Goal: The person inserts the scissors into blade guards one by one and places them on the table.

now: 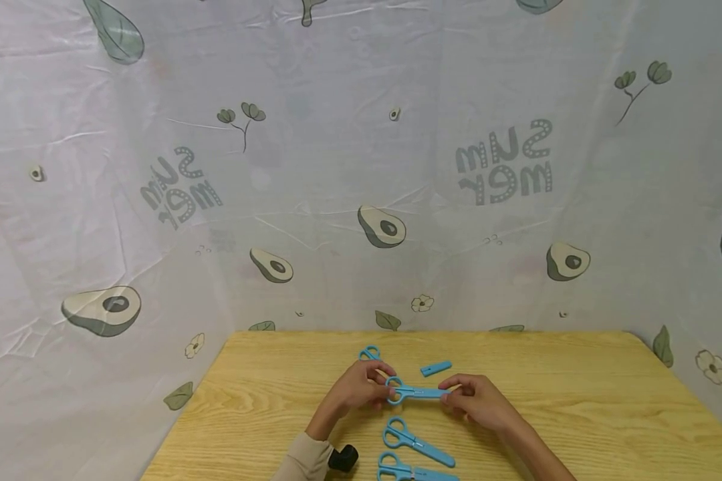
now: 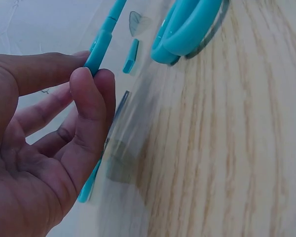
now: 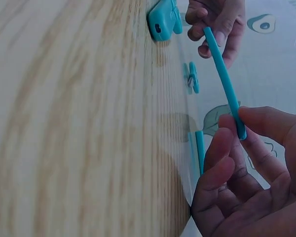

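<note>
Between my two hands a pair of blue scissors is held up above the table, a blue blade cover over its blades. My left hand pinches the finger loops between thumb and fingers. At the other end, my right hand pinches the tip of the cover. Behind my left hand lies another pair of blue scissors, partly hidden; its bare metal blade shows in the left wrist view. A loose blue blade cover lies just beyond the held scissors.
Nearer to me on the wooden table lie covered blue scissors, with another covered pair at the bottom edge of the head view. A black object is at my left wrist. A patterned sheet hangs behind the table.
</note>
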A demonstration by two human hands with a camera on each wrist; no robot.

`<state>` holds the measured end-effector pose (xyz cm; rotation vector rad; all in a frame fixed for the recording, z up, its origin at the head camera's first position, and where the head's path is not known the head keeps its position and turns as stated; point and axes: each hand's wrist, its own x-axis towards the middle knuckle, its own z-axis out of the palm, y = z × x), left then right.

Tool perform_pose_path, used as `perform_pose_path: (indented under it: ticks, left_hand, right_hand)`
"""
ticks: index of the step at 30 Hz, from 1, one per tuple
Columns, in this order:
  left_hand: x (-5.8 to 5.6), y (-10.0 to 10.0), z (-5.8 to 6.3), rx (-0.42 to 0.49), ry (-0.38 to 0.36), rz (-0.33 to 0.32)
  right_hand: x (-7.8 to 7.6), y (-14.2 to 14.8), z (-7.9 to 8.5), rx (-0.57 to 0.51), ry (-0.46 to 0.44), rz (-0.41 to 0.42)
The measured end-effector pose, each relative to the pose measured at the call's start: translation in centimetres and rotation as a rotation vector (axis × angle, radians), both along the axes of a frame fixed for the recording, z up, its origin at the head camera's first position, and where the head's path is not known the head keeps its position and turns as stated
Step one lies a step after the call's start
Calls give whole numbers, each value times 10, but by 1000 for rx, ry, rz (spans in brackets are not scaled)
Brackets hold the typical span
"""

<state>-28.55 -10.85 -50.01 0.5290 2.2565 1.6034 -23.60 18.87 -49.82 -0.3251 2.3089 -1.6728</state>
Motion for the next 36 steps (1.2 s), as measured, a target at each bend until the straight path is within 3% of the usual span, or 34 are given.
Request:
perform_pose_path:
  ticks: [7, 16, 25, 31, 36]
  left_hand:
    - [-2, 2, -1, -24, 5, 9]
    - [2, 1, -9, -39, 34, -3]
    - [2, -2, -6, -101, 102, 3]
    - [4, -8, -2, -195, 154, 42]
    - [6, -8, 0, -211, 159, 33]
  right_hand:
    - [-1, 1, 2, 30, 8, 0]
    - [1, 3, -9, 77, 52, 22]
    - [3, 0, -6, 119, 62, -8]
    - [4, 4, -5, 139, 65, 6]
    - [4, 7, -4, 131, 61, 32]
